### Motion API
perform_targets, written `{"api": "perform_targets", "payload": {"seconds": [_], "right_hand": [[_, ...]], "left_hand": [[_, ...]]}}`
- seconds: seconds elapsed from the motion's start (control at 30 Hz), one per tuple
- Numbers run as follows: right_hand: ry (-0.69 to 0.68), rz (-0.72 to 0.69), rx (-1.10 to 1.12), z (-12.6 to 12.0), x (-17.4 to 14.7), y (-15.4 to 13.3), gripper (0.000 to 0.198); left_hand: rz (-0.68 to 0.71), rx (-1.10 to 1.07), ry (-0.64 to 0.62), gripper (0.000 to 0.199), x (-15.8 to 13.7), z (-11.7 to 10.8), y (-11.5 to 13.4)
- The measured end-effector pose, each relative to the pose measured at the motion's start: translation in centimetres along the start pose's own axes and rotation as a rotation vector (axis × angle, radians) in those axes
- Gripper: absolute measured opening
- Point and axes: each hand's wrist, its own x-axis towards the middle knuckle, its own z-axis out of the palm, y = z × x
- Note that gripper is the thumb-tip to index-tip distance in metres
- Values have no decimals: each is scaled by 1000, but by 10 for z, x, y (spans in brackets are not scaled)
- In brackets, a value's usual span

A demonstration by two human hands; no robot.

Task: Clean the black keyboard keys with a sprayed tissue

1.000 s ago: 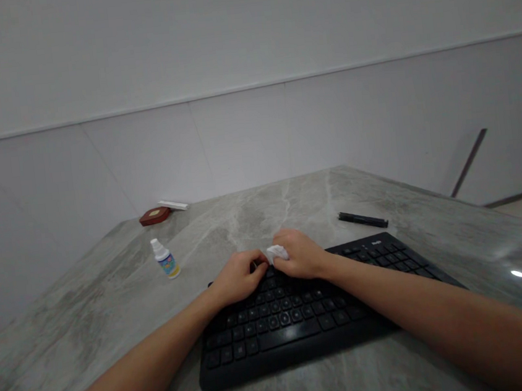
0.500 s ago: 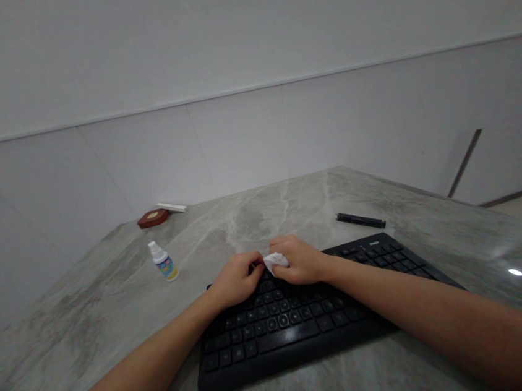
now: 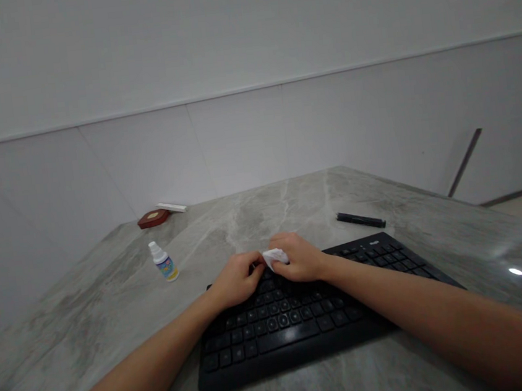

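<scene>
A black keyboard [image 3: 297, 316] lies on the table, and both hands rest over its upper rows. My right hand [image 3: 298, 257] is closed on a crumpled white tissue [image 3: 275, 257], which sticks out between thumb and fingers. Close beside it, my left hand [image 3: 237, 280] has thumb and fingertips drawn together in a pinch near the tissue's left end. Whatever lies between those left fingertips is too small to make out. The keys under the two hands are hidden.
Left of the keyboard stands a small white spray bottle [image 3: 164, 263] with a blue and yellow label. A black pen [image 3: 360, 219] lies beyond the keyboard on the right. A reddish-brown box [image 3: 153, 218] and a thin white bar [image 3: 172, 207] are at the back left, near the wall [image 3: 246, 141].
My right hand has shifted very slightly up the keyboard with the tissue, whose visible shape differs a little. My left hand stays in place.
</scene>
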Motion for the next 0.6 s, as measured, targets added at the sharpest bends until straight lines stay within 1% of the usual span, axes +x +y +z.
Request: {"api": "perform_targets", "payload": {"seconds": [0.07,0.1,0.17,0.2,0.27,0.33,0.37,0.4,0.47,0.53,0.6], "right_hand": [[-24,-61,31,1,-1,0,15],[-36,-69,32,2,-1,0,14],[-37,-29,0,4,0,0,13],[-15,16,-23,4,0,-1,13],[73,140,-42,1,3,-2,14],[161,295,13,-8,6,-3,15],[178,379,73,-13,8,-3,16],[162,453,145,-18,9,-2,17],[58,543,278,-26,10,1,18],[-53,566,349,-30,9,5,17],[-120,553,377,-28,5,7,15]], "left_hand": [[-2,9,2,19,0,0,0],[-4,13,4,19,0,0,0],[-3,17,6,19,0,0,-1],[-2,18,8,19,0,0,-1],[7,18,15,19,-1,-1,0],[30,14,20,21,-2,-3,1],[48,8,22,23,-2,-3,2],[73,0,21,26,-3,-4,3],[137,-20,6,36,-4,-6,4],[203,-36,-15,45,-5,-7,4],[249,-46,-25,49,-5,-6,3]]}}
